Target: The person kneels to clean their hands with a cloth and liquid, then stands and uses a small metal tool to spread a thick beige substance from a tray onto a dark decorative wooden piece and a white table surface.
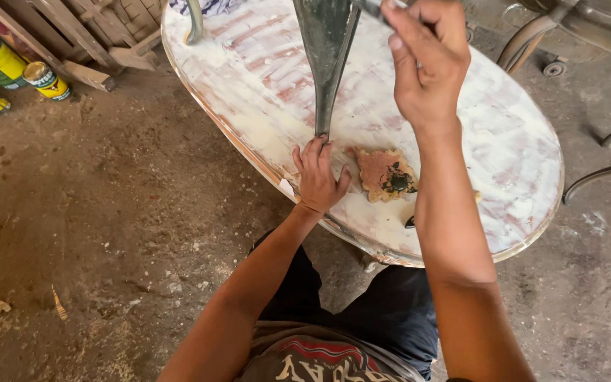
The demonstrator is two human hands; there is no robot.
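Right hand (426,60) fingers pinch a tool; left hand (317,177) lies released near tabletop (518,141) edge.

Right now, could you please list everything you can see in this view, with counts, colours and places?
Oval tabletop: one, whitish with red streaks, centre, lying on the ground.
Metal leg: one, dark green, tapering, standing on the tabletop.
Rag: one, pinkish with a dark smear, on the tabletop.
Tins: several, yellow and green, top left.
Wooden slats: brown, top left.
Curved metal frames: dark, right edge.
Dirt floor: brown.
Left hand: at the leg's foot.
Right hand: raised, gripping something at the top edge.
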